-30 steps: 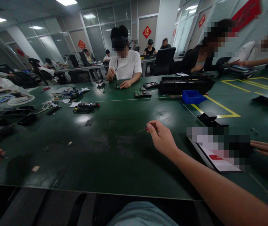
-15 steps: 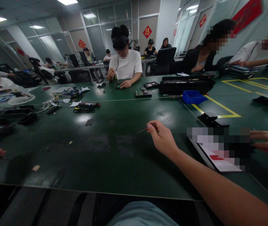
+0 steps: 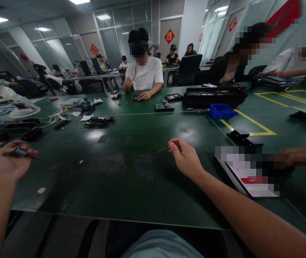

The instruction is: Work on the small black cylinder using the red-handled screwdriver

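Note:
My right hand [image 3: 184, 156] is closed around the handle of a small screwdriver [image 3: 163, 149], held above the green table. Its thin metal shaft points left, and a bit of red shows where it meets my fingers. At the left, my left hand [image 3: 9, 161] is turned partly palm up, fingers curled round a dark grey, shiny object [image 3: 21, 152] with a narrow dark end pointing right. What kind of object that is I cannot make out; the fingers cover part of it.
A coiled black cable [image 3: 97, 123] and hard drives [image 3: 164, 106] lie farther back, near a blue bin [image 3: 222, 111] and a long black casing [image 3: 214, 96]. To my right is a white box or booklet [image 3: 262, 190], beside another person's hand [image 3: 304, 156]. Someone works across the table.
My left hand has come in from the left edge, moving right and up with the dark object in it. My right hand and the screwdriver have stayed almost still. The neighbour's hand has shifted.

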The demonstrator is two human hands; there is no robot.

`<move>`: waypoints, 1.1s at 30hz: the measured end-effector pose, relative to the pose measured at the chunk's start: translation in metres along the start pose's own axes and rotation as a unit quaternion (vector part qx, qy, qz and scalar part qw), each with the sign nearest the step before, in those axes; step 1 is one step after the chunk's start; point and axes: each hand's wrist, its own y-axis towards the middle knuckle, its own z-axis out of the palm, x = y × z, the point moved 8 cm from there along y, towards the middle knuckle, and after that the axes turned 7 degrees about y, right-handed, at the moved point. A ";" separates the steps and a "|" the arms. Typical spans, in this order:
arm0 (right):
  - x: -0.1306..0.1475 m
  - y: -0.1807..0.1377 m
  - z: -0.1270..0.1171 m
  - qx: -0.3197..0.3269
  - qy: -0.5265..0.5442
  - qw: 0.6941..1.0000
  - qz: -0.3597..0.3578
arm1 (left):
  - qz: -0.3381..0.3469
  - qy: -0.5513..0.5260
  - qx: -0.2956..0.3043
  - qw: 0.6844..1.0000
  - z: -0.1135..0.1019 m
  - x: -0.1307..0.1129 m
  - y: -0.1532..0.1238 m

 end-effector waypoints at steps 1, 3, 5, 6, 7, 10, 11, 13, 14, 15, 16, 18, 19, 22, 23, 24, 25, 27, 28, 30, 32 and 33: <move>0.000 0.000 0.000 -0.001 -0.002 1.000 0.003 | -0.019 -0.044 0.029 0.998 0.024 -0.003 -0.009; -0.001 0.000 0.000 0.000 -0.004 1.000 0.010 | -0.025 -0.060 0.079 0.995 0.073 -0.009 -0.031; -0.002 0.000 0.001 0.004 -0.001 1.000 0.013 | -0.022 -0.026 0.157 0.987 0.125 -0.011 -0.057; -0.002 0.000 0.001 0.007 0.000 1.000 0.013 | -0.016 0.005 0.192 0.981 0.151 -0.010 -0.072; -0.002 0.000 0.002 0.007 0.002 1.000 0.012 | -0.008 0.024 0.220 0.975 0.175 -0.009 -0.087; -0.003 0.000 0.001 0.004 0.002 1.000 0.013 | 0.013 0.020 0.319 0.948 0.244 -0.004 -0.137; -0.003 0.000 0.001 0.002 0.001 1.000 0.014 | 0.016 0.016 0.363 0.932 0.267 -0.002 -0.156; -0.004 0.000 -0.001 -0.004 -0.004 1.000 0.015 | 0.034 -0.001 0.430 0.902 0.305 -0.003 -0.192; -0.005 0.000 -0.002 -0.009 -0.008 1.000 0.015 | 0.045 -0.006 0.456 0.889 0.321 -0.003 -0.209; -0.005 0.000 -0.004 -0.016 -0.014 1.000 0.014 | 0.060 -0.009 0.473 0.879 0.335 -0.004 -0.223; -0.006 0.001 -0.005 -0.024 -0.020 0.999 0.014 | 0.078 -0.007 0.484 0.872 0.346 -0.005 -0.236; -0.008 0.002 -0.008 -0.039 -0.034 0.999 0.013 | 0.135 0.027 0.490 0.861 0.363 -0.006 -0.256; -0.009 0.002 -0.009 -0.043 -0.043 0.998 0.014 | 0.169 0.050 0.486 0.856 0.369 -0.005 -0.263; -0.011 0.004 -0.009 -0.042 -0.067 0.997 0.014 | 0.263 0.106 0.458 0.843 0.376 0.001 -0.276; -0.010 0.004 -0.009 -0.039 -0.073 0.996 0.013 | 0.283 0.115 0.452 0.838 0.376 0.004 -0.278; -0.009 0.005 -0.009 -0.034 -0.078 0.996 0.011 | 0.299 0.124 0.451 0.832 0.375 0.007 -0.278; -0.007 0.005 -0.009 -0.029 -0.079 0.996 0.011 | 0.310 0.135 0.453 0.825 0.374 0.010 -0.277; -0.005 0.004 -0.010 -0.026 -0.072 0.997 0.017 | 0.326 0.153 0.461 0.811 0.371 0.015 -0.273; -0.004 0.004 -0.010 -0.028 -0.061 0.997 0.022 | 0.331 0.156 0.462 0.808 0.369 0.016 -0.270; -0.003 0.003 -0.012 -0.035 -0.028 0.999 0.025 | 0.336 0.152 0.458 0.809 0.366 0.016 -0.263; -0.003 0.001 -0.015 -0.051 0.020 0.998 0.023 | 0.328 0.145 0.453 0.816 0.365 0.018 -0.257; -0.003 0.001 -0.017 -0.066 0.050 0.996 0.020 | 0.320 0.145 0.451 0.820 0.366 0.019 -0.255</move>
